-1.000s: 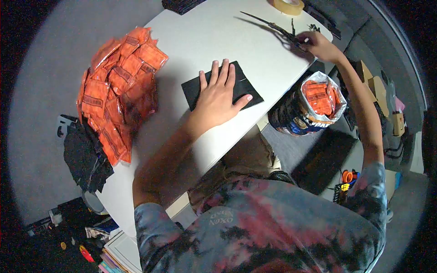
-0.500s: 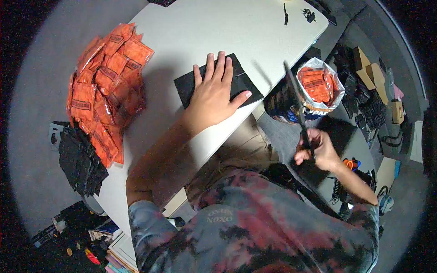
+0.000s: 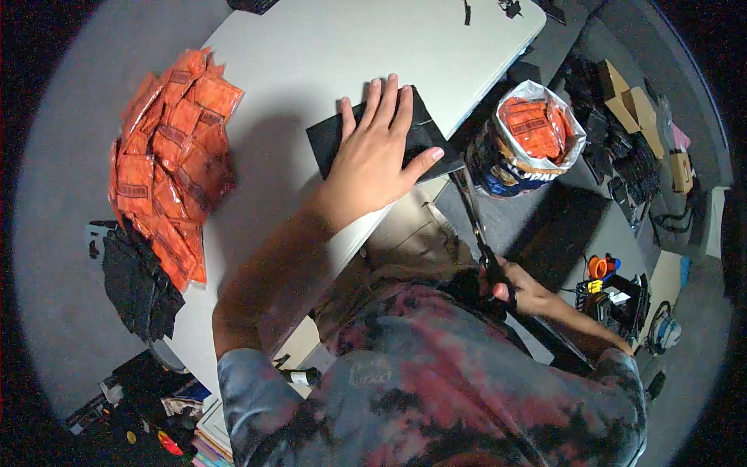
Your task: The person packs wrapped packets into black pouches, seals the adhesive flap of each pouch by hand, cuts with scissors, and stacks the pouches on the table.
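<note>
My left hand (image 3: 373, 159) lies flat, fingers spread, on a black flat piece of material (image 3: 319, 138) at the edge of the white table (image 3: 296, 54). One corner of the black piece reaches past the table edge. My right hand (image 3: 517, 286) is closed around the handles of a pair of black-handled scissors (image 3: 476, 214). The blades point up and left, their tips at that overhanging corner; I cannot tell whether they touch it.
Orange packets (image 3: 175, 156) are heaped on the table's left, beside black strips (image 3: 140, 276). A bag (image 3: 506, 171) with a white rim holds more orange packets right of the table. Open cardboard boxes (image 3: 622, 97) and a black organizer (image 3: 622, 303) stand further right.
The scissors have come down and left from beside the bag to the black piece's corner. My left hand stays pressed on the piece; the view has shifted slightly.
</note>
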